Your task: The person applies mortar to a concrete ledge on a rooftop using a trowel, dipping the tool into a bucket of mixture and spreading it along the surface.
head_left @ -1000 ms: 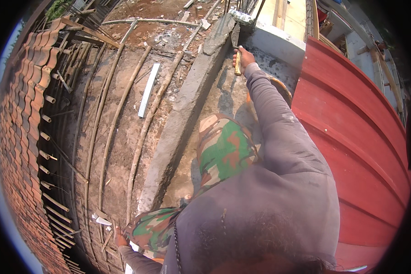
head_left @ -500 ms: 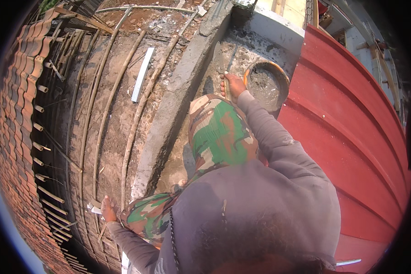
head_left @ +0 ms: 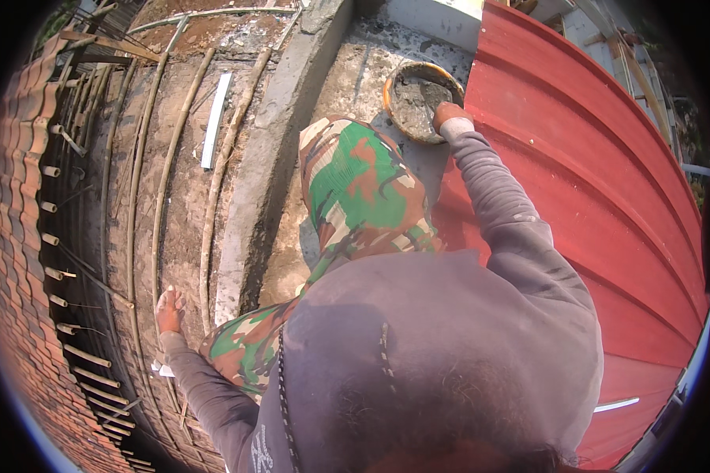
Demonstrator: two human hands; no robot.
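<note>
My right hand (head_left: 452, 116) is closed at the near right rim of a round bucket (head_left: 388, 98) of wet grey mortar (head_left: 420, 93). It grips a trowel, whose handle is hidden by the fingers and whose blade hardly shows against the mortar. Far to the left, my left hand (head_left: 170, 310) is held out with its fingers partly spread and nothing in them. It hovers by a long bamboo pole (head_left: 163, 201), left of my camouflage-clad knee; whether it touches the pole I cannot tell.
A grey cement-coated low wall (head_left: 270, 130) runs along my left. Past it are more poles, a white metal strip (head_left: 217, 120) and a tiled roof edge (head_left: 24, 236). Red ribbed metal sheeting (head_left: 576, 165) covers the right side, with a pale wall (head_left: 442, 27) at the far end.
My right hand has swung right with the trowel, from beside the bucket to its rim over the mortar. My left hand has shifted slightly up and left. The whole view has shifted too.
</note>
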